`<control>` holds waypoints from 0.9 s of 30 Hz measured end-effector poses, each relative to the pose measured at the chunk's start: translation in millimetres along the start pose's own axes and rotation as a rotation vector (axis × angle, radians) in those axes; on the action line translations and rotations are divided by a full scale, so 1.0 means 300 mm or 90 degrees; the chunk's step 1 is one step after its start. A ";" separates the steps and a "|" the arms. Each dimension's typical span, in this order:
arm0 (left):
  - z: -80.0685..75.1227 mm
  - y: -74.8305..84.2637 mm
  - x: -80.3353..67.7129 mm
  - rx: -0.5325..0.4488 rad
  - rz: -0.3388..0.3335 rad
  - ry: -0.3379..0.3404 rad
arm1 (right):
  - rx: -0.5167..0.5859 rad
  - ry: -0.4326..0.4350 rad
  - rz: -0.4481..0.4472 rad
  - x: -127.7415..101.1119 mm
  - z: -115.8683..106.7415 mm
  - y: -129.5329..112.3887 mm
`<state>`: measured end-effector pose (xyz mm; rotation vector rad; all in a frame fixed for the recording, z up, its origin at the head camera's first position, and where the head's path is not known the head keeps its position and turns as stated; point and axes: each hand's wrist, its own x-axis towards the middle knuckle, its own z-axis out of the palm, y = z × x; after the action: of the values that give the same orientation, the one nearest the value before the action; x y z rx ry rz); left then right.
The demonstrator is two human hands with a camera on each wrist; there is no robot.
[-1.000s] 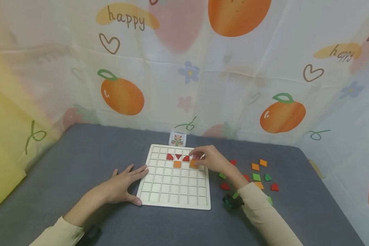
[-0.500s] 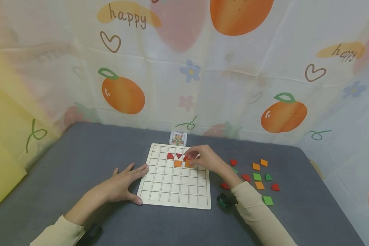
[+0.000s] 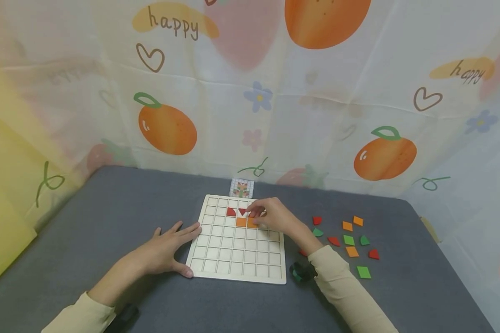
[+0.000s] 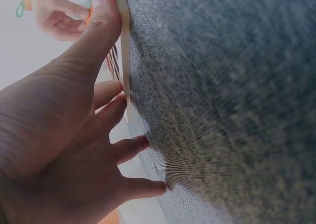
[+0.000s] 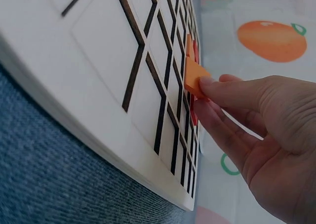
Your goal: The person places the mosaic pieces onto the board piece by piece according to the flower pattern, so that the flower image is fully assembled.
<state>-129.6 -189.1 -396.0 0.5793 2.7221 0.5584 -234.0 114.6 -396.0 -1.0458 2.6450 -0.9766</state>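
On the grey table (image 3: pixel 108 217) lies a pale wooden grid board (image 3: pixel 237 259), and the work stands at setting one orange square tile (image 5: pixel 195 78) into a cell of its third row. The right hand (image 3: pixel 275 216) pinches that tile between thumb and fingertips (image 5: pixel 210 88); in the right wrist view the tile is tilted, one edge down at the board and the other raised, so it does not look fully seated. It sits just right of another orange tile (image 3: pixel 240 222) already flat in its cell. Above them three red pieces (image 3: pixel 231 212) fill the second row, the right one partly hidden by the fingers.

The left hand (image 3: pixel 166 249) lies flat and spread on the table, its thumb (image 4: pixel 98 34) pressed against the board's left edge, holding nothing. It seems to be steadying the board.

By my reading the pattern is barely begun: most cells are bare, and loose red, orange and green pieces (image 3: pixel 349 239) wait well apart on the table to the right. A small picture card (image 3: pixel 241 188) stands against the printed cloth just behind the board.

The next move calls for lowering the raised edge until the tile drops level into its cell, square to the grid lines, then letting go without dragging it back out. The left hand should hold the board firm meanwhile.
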 end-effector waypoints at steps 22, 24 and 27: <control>-0.003 -0.009 0.007 0.011 0.011 -0.010 | 0.008 -0.009 0.010 -0.001 0.016 0.013; -0.003 -0.009 0.008 0.009 0.008 -0.013 | 0.009 -0.010 0.009 0.000 0.013 0.012; -0.004 -0.008 0.008 0.006 0.006 -0.015 | 0.013 -0.011 0.002 -0.006 0.000 0.011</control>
<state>-133.0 -190.4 -396.3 0.5985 2.7026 0.5382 -234.5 117.6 -398.4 -1.0396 2.6173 -0.9875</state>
